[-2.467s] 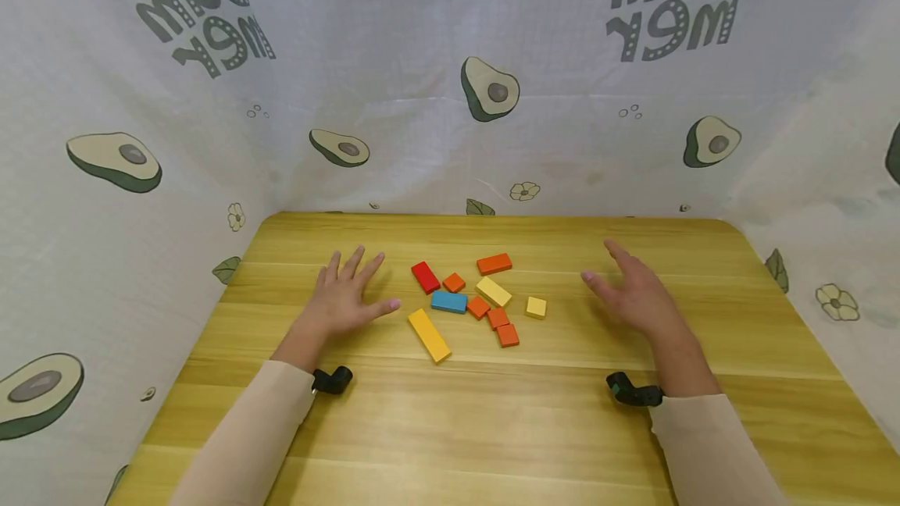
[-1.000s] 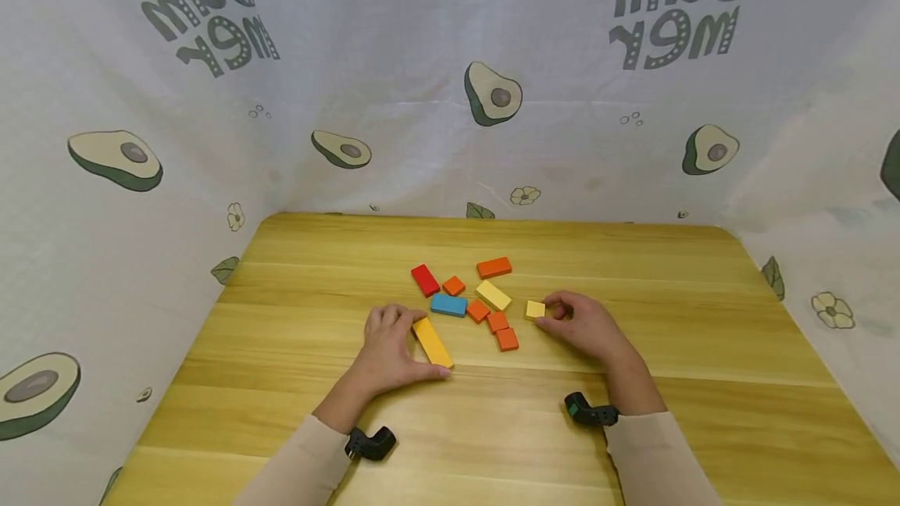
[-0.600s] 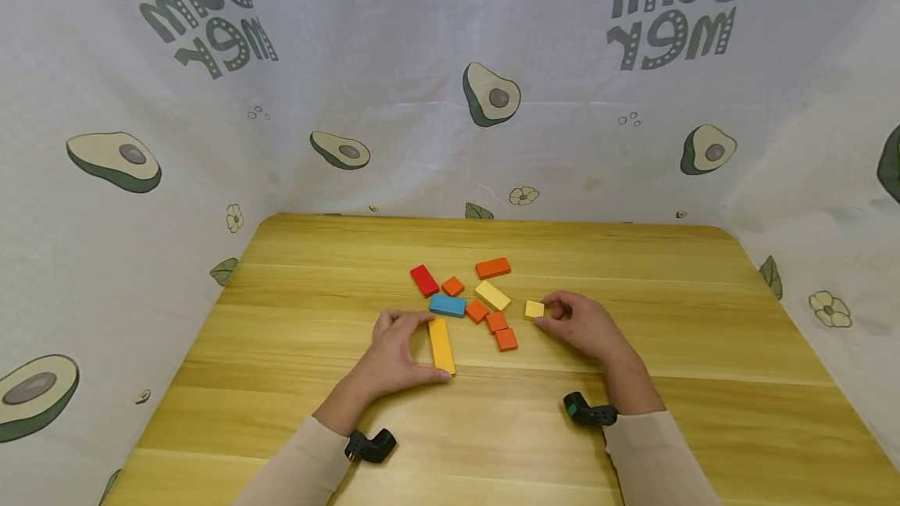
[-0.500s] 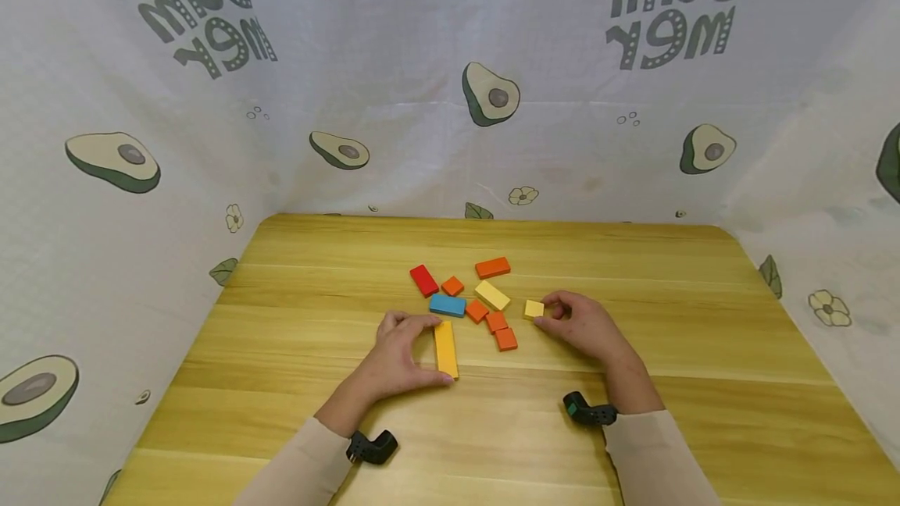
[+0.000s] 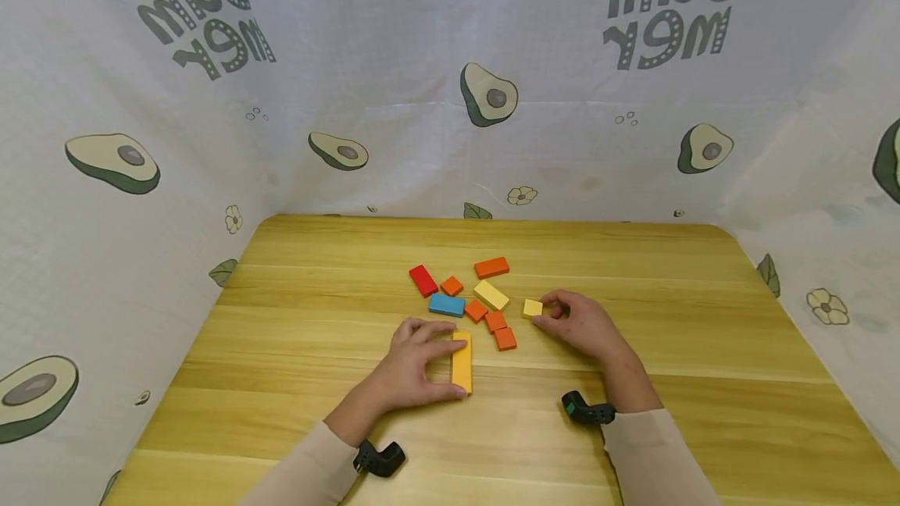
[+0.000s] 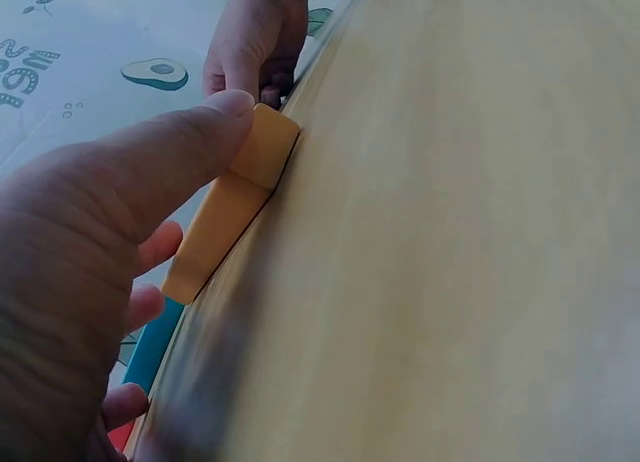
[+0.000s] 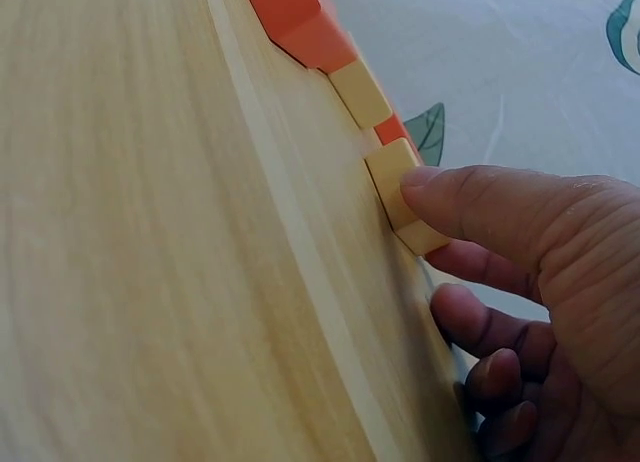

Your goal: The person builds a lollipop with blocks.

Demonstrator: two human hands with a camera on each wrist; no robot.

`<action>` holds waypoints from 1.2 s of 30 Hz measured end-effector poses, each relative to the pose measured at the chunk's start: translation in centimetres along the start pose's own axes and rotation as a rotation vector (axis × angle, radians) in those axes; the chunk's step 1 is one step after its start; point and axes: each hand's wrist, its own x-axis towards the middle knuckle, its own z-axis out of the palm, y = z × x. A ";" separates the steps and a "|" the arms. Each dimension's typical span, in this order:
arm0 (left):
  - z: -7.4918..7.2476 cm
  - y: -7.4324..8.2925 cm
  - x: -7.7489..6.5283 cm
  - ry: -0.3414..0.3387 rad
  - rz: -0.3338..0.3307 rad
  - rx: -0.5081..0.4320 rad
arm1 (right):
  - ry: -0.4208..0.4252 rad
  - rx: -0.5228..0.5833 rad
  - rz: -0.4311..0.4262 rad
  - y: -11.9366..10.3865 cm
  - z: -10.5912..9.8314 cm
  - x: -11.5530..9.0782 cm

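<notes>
In the head view my left hand (image 5: pixel 411 369) holds a long amber wooden block (image 5: pixel 462 369) between thumb and fingers. The block lies on the table with its length pointing away from me. In the left wrist view the thumb presses the near end of this block (image 6: pixel 225 222). To the right, my right hand (image 5: pixel 585 326) pinches a small square yellow block (image 5: pixel 532 308). Seen from the right wrist, thumb and index finger are on that block (image 7: pixel 388 182), and the other fingers curl loosely beneath.
Between and beyond the hands lie a blue block (image 5: pixel 447 304), a red block (image 5: pixel 423 280), a pale yellow block (image 5: pixel 491 295), a longer orange block (image 5: pixel 491 268) and several small orange squares (image 5: pixel 505 339). The wooden table (image 5: pixel 605 256) ends at a printed white cloth (image 5: pixel 422 45).
Both hands came inward from the sides and took hold of their blocks. My left hand has turned the long amber block straighter and slid it right and nearer. The right hand stays nearly still.
</notes>
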 end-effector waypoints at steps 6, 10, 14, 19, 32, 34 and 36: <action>0.1 0.2 -0.1 -0.022 0.026 0.015 | 0.000 -0.001 -0.011 -0.1 0.0 -0.1; 0.1 0.3 -0.1 -0.021 0.025 0.010 | 0.001 -0.009 -0.018 -0.1 0.1 -0.1; 0.0 0.3 -0.1 -0.025 0.014 0.003 | 0.000 -0.008 -0.022 -0.1 0.1 -0.1; 0.0 0.3 0.0 -0.020 0.006 -0.001 | -0.001 -0.002 -0.017 -0.1 0.0 0.0; -0.1 0.4 0.0 -0.017 -0.011 0.005 | 0.006 -0.017 -0.021 0.0 0.1 0.0; -0.1 0.4 0.0 -0.019 -0.018 0.006 | 0.003 -0.009 -0.021 -0.2 0.0 0.0; 0.0 0.4 0.0 -0.021 -0.025 0.006 | 0.003 0.009 -0.014 -0.5 0.1 -0.1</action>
